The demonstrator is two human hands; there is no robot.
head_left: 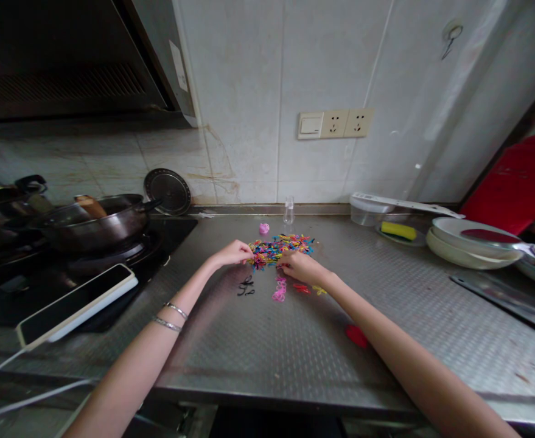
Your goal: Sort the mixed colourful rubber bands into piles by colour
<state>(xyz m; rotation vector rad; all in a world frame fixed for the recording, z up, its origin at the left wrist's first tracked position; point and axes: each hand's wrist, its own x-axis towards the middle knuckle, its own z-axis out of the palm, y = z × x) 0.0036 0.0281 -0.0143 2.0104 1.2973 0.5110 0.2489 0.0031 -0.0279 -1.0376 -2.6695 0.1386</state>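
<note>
A heap of small coloured rubber bands (280,245) lies on the metal countertop. My left hand (233,253) is at the heap's left edge, its fingertips pinched together among the bands. At the heap's front right, my right hand (300,266) has its fingers curled down, partly hidden by the hand itself. What either pinch holds is too small to tell. Nearer the front are sorted groups: black bands (246,286), pink bands (279,289), red bands (300,288) and yellow bands (319,290), the last close to my right wrist.
Behind the heap stand a clear little bottle (288,210) and a pink object (264,228). A red item (356,335) lies beneath my right forearm. A phone (78,304) and a pan (98,228) are left; bowls (472,240), a yellow sponge (398,231) and a knife (504,301) are right.
</note>
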